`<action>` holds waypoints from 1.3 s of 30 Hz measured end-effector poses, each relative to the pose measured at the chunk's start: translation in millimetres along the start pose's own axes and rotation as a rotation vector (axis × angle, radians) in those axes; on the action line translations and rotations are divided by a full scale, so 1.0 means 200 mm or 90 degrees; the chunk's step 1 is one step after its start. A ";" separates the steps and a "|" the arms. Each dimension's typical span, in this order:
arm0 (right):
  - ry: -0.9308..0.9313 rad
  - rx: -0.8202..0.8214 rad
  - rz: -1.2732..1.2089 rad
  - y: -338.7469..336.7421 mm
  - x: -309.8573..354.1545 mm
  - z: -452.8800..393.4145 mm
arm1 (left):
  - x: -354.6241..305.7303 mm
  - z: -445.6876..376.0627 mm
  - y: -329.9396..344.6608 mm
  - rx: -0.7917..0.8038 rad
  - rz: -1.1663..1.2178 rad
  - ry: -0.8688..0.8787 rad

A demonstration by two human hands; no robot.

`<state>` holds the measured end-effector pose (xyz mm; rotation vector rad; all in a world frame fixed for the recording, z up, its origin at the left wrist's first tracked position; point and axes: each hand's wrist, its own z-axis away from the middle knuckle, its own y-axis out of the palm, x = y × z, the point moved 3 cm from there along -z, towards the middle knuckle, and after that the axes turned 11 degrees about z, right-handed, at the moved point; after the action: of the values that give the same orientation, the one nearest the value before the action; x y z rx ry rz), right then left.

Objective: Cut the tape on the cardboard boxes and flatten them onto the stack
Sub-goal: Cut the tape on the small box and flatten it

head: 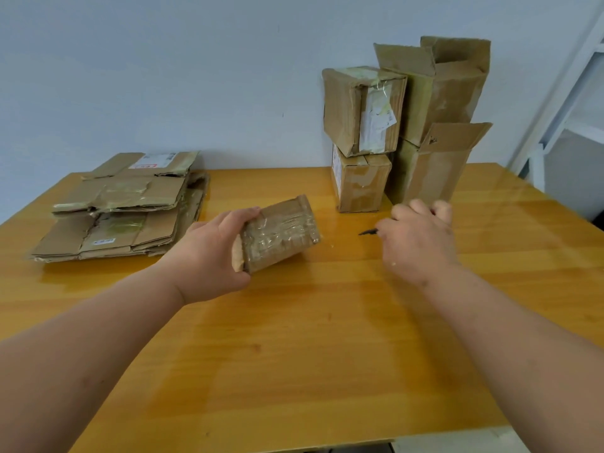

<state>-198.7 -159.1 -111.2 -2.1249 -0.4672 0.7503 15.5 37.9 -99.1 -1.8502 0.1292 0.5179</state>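
The left hand [212, 253] clamps its grip on one end of a small cardboard box [281, 233], wrapped in crinkled glossy tape and tilted above the smooth orange wooden desk [294, 354]. The right hand [420, 237] is closed around a thin dark blade [367, 232] pointing toward the box. Flattened corrugated sheets form a stack [121, 207] far left; taped, dented boxes [402, 125] stand piled against the wall.

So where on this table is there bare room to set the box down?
The near half of the table, between the forearms, is bare, as is the right edge. The strip between the flattened stack and upright boxes is taken by the left hand holding the taped box.
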 end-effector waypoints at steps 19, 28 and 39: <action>-0.155 -0.177 -0.160 -0.16 0.28 -0.04 | 0.00 0.01 0.05 0.025 -0.012 0.015; -0.109 -0.166 -0.091 -0.09 0.17 -0.06 | -0.08 -0.03 0.05 0.040 -0.037 0.049; 0.163 0.193 -0.394 0.01 0.16 0.06 | -0.07 -0.03 -0.01 0.022 -0.096 -0.011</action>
<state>-183.3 -135.5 -130.3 -1.6272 -0.7661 0.1748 5.2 30.9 -90.2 -1.8047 -0.0130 0.4250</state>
